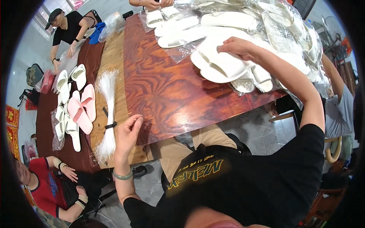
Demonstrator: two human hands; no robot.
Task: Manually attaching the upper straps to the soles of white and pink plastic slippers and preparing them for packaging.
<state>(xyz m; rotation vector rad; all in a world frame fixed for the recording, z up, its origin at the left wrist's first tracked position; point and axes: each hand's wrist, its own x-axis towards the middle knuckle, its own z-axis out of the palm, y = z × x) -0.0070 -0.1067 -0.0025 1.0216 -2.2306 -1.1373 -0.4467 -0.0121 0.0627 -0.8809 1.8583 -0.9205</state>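
My right hand (240, 48) is closed on the edge of a pair of white slippers (213, 70), held tilted over the table near its front edge. My left hand (128, 131) is bent at the table's near left side, thumb and fingers pressed together; what they pinch, if anything, is too small to make out. Just beside it lies a bundle of thin white ties (107, 95), bound round with a black band (110, 125).
White slippers in clear plastic (283, 22) are heaped at the right and back of the wooden table (163, 91). Pink slippers (81, 110) and white slippers (63, 87) lie on the brown left surface. Other people sit or stand at the left, back and right.
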